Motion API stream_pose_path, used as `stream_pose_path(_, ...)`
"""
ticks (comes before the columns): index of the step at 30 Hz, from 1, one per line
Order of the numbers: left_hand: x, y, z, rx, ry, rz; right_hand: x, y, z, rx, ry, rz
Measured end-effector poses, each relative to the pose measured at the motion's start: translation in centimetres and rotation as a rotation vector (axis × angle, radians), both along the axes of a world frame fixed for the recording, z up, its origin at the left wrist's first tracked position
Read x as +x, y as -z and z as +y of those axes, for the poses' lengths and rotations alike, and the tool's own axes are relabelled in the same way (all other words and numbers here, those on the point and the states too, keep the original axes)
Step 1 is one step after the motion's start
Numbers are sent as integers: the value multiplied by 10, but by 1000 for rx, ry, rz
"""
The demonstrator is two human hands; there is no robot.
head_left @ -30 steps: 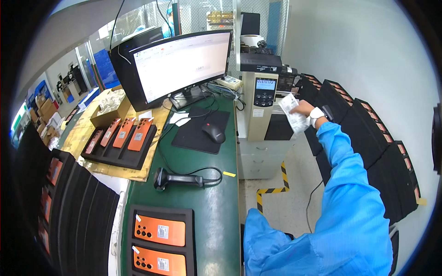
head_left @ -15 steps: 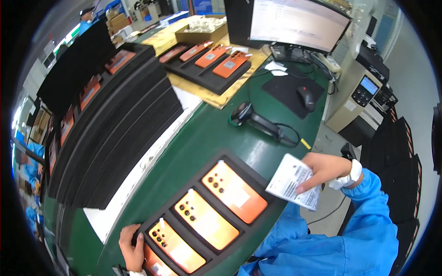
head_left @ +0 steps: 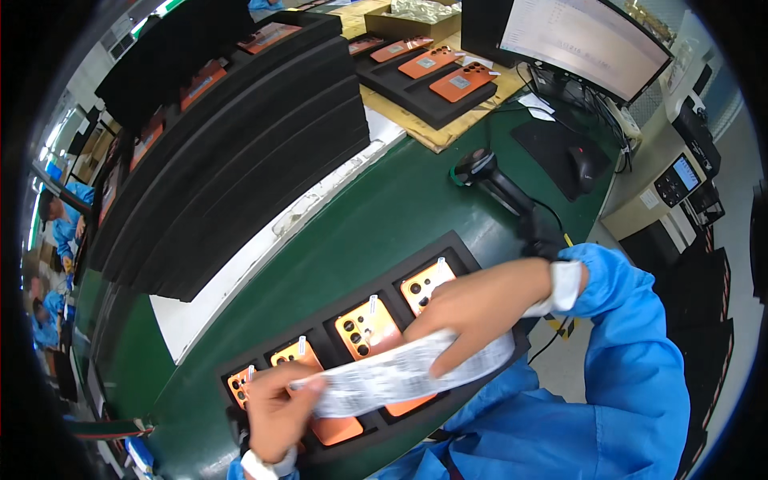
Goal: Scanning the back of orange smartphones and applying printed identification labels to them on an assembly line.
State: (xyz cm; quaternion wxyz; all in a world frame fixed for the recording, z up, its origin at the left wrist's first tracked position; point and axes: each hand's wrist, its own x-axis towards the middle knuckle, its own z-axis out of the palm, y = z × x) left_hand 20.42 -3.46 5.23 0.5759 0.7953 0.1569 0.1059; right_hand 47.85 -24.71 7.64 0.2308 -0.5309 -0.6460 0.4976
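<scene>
Both my hands stretch a white label strip (head_left: 400, 373), blurred and printed, across a black foam tray (head_left: 462, 250). Its left end is pinched between the thumb and fingers of my left hand (head_left: 280, 410). My right hand (head_left: 472, 310) grips the strip nearer its right end, thumb on top. Underneath lie several orange phones, camera side up, each in its own slot. The strip and my left hand partly cover a phone (head_left: 366, 326) near the middle. My right hand hides much of the rightmost phone (head_left: 422, 285).
A black handheld scanner (head_left: 500, 184) lies on the green table (head_left: 384, 212) beyond the tray. Tall stacked black trays (head_left: 240, 192) stand at left. Farther back are another phone tray (head_left: 424, 108), a monitor (head_left: 588, 44), a mouse (head_left: 582, 166) and a label printer (head_left: 660, 188). Co-workers are at far left.
My right hand has brought the label strip left over the phone tray. My left hand has left the tray's edge and taken the strip's other end. The view has shifted.
</scene>
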Motion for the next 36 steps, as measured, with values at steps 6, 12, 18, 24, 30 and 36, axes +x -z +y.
stream_pose_path(6,-28,-10,23,232,197,342,30,25,-34,66,184,-131)
stream_pose_path(12,76,-34,-11,556,388,62,17,34,-26,170,169,-149)
stream_pose_path(18,109,-8,-36,405,537,268,7,26,-34,237,283,-251)
stream_pose_path(24,112,-9,-41,403,502,221,1,22,-28,326,389,-313)
stream_pose_path(30,112,-15,-45,427,497,226,0,29,-26,379,403,-354)
stream_pose_path(36,105,-7,-61,691,421,82,-3,32,-27,279,541,-548)
